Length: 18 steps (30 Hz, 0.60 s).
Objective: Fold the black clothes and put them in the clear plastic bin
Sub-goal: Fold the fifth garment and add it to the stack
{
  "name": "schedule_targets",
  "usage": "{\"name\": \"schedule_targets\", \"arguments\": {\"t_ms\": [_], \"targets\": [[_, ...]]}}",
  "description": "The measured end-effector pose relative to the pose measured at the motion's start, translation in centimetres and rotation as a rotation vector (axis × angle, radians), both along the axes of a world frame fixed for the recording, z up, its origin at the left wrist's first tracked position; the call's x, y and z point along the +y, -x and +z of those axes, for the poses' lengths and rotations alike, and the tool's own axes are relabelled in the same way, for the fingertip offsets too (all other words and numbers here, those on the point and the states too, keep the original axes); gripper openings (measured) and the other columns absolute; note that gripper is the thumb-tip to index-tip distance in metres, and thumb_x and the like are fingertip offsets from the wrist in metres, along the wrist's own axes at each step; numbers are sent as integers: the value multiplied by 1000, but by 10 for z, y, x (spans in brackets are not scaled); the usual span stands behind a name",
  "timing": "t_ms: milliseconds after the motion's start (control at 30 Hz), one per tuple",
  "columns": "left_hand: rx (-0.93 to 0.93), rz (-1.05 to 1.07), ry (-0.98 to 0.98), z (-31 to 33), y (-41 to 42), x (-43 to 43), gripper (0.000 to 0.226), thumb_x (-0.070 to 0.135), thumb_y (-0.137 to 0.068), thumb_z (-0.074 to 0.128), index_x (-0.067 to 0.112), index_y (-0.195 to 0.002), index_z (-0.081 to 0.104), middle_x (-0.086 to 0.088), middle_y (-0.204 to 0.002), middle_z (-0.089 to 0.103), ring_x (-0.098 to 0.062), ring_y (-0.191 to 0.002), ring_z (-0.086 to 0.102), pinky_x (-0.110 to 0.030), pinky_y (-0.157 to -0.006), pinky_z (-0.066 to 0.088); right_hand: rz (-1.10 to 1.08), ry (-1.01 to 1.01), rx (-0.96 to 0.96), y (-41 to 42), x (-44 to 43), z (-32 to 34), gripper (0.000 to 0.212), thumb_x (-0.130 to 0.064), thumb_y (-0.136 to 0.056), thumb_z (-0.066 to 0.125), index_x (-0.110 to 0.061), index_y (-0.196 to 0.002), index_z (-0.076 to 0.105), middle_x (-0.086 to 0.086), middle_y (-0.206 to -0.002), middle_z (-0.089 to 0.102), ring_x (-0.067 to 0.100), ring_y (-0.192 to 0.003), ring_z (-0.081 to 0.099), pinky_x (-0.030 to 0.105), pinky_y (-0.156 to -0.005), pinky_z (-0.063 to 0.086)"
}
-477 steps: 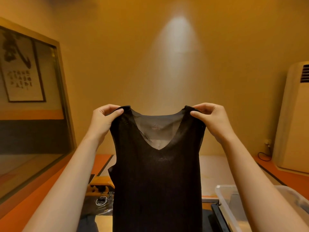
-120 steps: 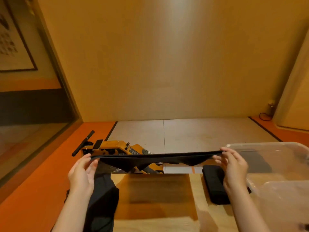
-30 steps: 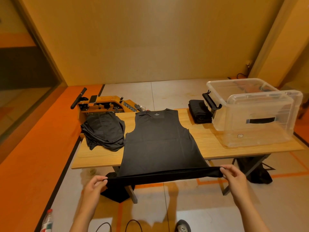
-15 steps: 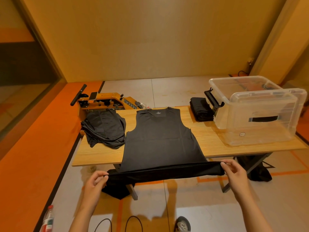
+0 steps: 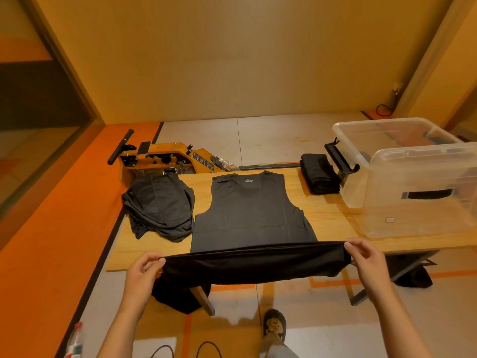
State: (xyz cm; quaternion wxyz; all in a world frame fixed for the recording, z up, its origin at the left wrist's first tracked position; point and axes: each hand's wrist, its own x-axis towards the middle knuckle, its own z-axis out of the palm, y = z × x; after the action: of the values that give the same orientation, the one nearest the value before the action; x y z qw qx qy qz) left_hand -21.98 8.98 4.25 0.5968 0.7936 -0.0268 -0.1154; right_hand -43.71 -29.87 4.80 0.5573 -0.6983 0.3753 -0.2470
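Black tank top (image 5: 251, 210) lies face-up on wooden table (image 5: 327, 218), neck toward far edge, body smoothed flat; hem end hangs off near edge. L hand (image 5: 143, 272) and R hand (image 5: 367, 259) each pinch a hem corner btwn thumb and fingers, pulled well apart so hem runs taut as a straight band w/ no slack. I read that as deliberate: tension keeps fabric wrinkle-free and gives a clean edge to carry up and over toward the shoulders. Both grips narrow, closed on cloth, not fisted. Unfolded black pile (image 5: 160, 205) sits just left of the top, within reach for next pieces, I'd guess. One folded black bundle (image 5: 320, 177) rests right of the neck, touching or nearly touching the clear plastic bin (image 5: 413, 202) at table's R end; can't tell which. Bin is open, lid off or leaning behind, can't tell. Whether anything is inside: unclear thru the plastic. Judgement: fold barely begun, first lengthwise fold pending; risk is uneven lift skewing the hem line. Orange rowing machine (image 5: 165, 158) behind table, irrelevant.
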Motion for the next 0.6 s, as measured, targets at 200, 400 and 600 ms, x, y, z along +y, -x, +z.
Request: {"name": "schedule_targets", "arguments": {"t_ms": [200,400,600], "targets": [[-32,23,-7,9,-65,-42,10,4,-94,56,7,-91,66,-10,-89,66,-27,-85,61,-34,-72,48,14,-103,-30,-69,-52,3,8,-10,-95,56,-9,-92,64,7,-89,64,18,-87,59,34,-78,47],[7,30,-68,7,-155,-108,11,4,-94,56,7,-92,66,-6,-86,67,-20,-81,62,-29,-69,48,12,-148,-5,-162,-112,-9,14,-9,-95,55,-12,-84,63,1,-83,63,15,-83,58,31,-70,46],[124,-50,-305,-43,-226,-155,13,5,-94,57,15,-90,65,-8,-84,68,-31,-91,64,-38,-79,51,121,-4,381,-245,-147,-65,9,-11,-95,56,-11,-90,64,9,-99,67,24,-93,60,39,-80,49]]}}
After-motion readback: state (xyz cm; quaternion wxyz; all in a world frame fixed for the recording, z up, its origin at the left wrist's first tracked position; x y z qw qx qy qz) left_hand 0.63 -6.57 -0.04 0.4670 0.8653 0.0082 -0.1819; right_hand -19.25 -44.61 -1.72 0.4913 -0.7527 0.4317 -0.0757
